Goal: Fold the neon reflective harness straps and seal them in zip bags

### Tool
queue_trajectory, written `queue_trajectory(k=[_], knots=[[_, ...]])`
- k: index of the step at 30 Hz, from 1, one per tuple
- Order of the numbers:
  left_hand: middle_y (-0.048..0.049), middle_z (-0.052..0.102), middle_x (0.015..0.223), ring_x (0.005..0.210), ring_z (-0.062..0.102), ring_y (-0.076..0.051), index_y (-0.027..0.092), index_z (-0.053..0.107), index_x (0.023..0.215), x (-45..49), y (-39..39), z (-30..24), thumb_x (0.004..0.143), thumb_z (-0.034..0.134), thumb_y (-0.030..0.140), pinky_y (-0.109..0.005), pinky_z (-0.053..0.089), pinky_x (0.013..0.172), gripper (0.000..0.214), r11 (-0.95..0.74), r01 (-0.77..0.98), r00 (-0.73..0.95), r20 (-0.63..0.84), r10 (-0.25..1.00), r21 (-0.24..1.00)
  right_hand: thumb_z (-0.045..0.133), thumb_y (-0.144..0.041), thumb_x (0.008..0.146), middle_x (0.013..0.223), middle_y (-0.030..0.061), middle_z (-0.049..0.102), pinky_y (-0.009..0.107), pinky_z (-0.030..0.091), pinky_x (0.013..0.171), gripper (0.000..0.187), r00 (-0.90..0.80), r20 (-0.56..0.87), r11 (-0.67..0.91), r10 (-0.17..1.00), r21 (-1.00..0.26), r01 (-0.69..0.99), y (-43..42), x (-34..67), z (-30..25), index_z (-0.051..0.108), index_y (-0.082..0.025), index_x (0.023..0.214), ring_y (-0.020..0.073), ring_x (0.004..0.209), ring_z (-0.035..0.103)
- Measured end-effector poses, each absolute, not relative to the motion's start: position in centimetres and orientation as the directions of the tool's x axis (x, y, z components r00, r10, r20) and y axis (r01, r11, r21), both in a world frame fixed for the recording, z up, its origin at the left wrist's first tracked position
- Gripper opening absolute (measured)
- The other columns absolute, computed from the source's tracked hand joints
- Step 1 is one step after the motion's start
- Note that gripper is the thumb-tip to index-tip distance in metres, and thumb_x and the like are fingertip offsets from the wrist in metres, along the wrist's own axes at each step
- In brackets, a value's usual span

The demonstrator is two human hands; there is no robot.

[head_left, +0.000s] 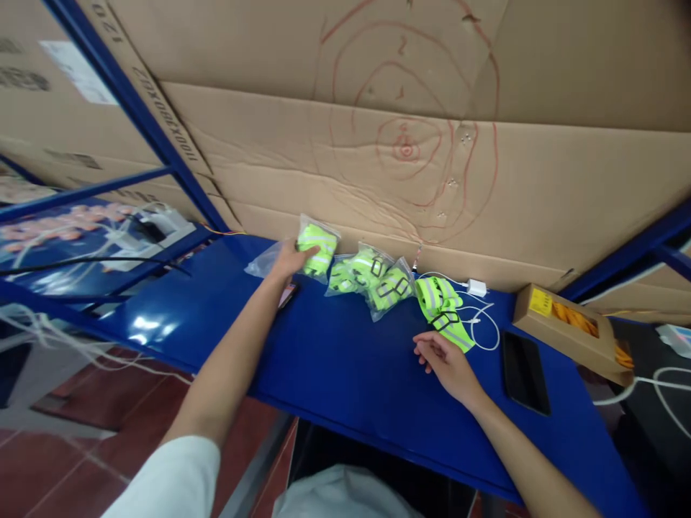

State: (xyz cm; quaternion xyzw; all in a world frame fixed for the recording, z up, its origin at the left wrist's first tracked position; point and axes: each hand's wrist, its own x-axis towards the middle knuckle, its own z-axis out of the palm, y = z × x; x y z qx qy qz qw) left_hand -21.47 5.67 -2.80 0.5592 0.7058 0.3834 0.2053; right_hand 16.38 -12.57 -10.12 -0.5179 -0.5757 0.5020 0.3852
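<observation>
My left hand (290, 260) reaches far forward and is closed on a clear plastic bag holding a neon-yellow reflective band (317, 248), propped against the cardboard wall. To its right lie more bagged bands (372, 279). An unbagged neon-yellow band with grey stripes and black buckles (443, 308) lies on the blue table (335, 367). My right hand (445, 361) rests on the table just below that loose band, fingers loosely curled, holding nothing I can see.
A black phone (523, 373) lies right of my right hand. A white charger and cable (479, 306) curl behind the loose band. An open cardboard box with orange items (572, 332) sits far right. Cardboard sheets (404, 144) form the back wall; blue shelf frame (134, 108) at left.
</observation>
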Motion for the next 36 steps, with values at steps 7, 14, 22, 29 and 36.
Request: queue_trajectory(k=[7,14,22,29,36], knots=[[-0.0331,0.045,0.157,0.151,0.042,-0.042,-0.003,0.040,0.152,-19.8,3.3,-3.5,0.095,0.062,0.041,-0.053,0.034,0.124,0.075,0.001,0.774,-0.187,0.227,0.956,0.633,0.059,-0.063,0.097,0.092,0.0074,0.074,0.032,0.058,0.068,0.047,-0.227,-0.063,0.027,0.972,-0.929,0.370,-12.8,16.5,-9.7,0.072,-0.020,0.111,0.0197,0.080,0.070],[-0.0155,0.045,0.163,0.151,0.045,-0.031,0.023,0.040,0.159,-17.4,-8.4,-5.6,0.104,0.051,0.041,-0.049,0.038,0.125,0.059,-0.418,0.832,0.237,0.448,0.862,0.364,0.051,-0.051,0.105,0.100,0.0077,0.075,0.036,0.056,0.075,0.035,-0.340,0.019,0.229,0.940,-0.775,0.590,-12.9,16.3,-9.6,0.072,-0.023,0.109,0.0221,0.084,0.071],[-0.0207,0.035,0.168,0.157,0.030,-0.047,0.020,0.064,0.145,-25.9,-8.3,-8.9,0.101,0.053,0.055,-0.067,0.024,0.126,0.056,0.026,0.980,-0.110,0.420,0.901,0.199,0.048,-0.047,0.107,0.101,0.0075,0.073,0.035,0.054,0.072,0.033,-0.392,0.028,0.287,0.919,-0.731,0.620,-12.7,16.3,-9.9,0.071,-0.024,0.109,0.0210,0.082,0.069],[-0.0192,0.051,0.158,0.149,0.044,-0.045,0.021,0.065,0.141,-24.6,-8.6,-8.5,0.102,0.050,0.055,-0.065,0.034,0.122,0.054,-0.061,0.982,-0.028,0.454,0.891,0.181,0.048,-0.044,0.108,0.098,0.0076,0.074,0.033,0.057,0.074,0.033,-0.406,0.092,0.350,0.909,-0.697,0.626,-12.8,15.9,-9.4,0.072,-0.022,0.106,0.0195,0.082,0.071],[-0.0107,0.077,0.119,0.102,0.076,-0.025,0.019,0.072,0.122,-13.6,-9.8,-7.2,0.107,0.050,0.038,-0.039,0.058,0.091,0.033,-0.710,0.701,0.622,0.428,0.656,0.069,0.042,-0.041,0.109,0.116,0.0108,0.074,0.038,0.055,0.099,0.035,-0.304,0.166,0.345,0.938,-0.518,0.783,-11.6,16.9,-6.7,0.070,-0.022,0.120,0.0241,0.107,0.070]])
